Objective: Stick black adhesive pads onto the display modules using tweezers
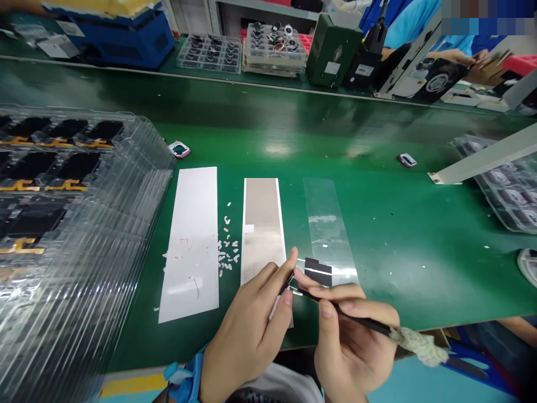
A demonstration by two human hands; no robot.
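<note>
My left hand (pixel 262 313) pinches a small dark flat piece (pixel 287 283) edge-on between thumb and fingers; its face is hidden. My right hand (pixel 356 336) grips black tweezers (pixel 369 323), their rear end wrapped in pale material. The tweezer tip meets the piece near my left fingertips. Beneath my left hand lies a beige strip sheet (pixel 262 207) with white edges. Just beyond my right fingers, a black rectangular patch (pixel 318 272) rests on a clear film strip (pixel 323 215).
A white sheet (pixel 193 224) and scattered white scraps (pixel 229 252) lie to the left. Tall stacked clear trays (pixel 142 168) hold black screens with gold flex cables (pixel 31 165). Small watch-like devices (pixel 179 149) sit farther back. A white post (pixel 482 157) stands at right.
</note>
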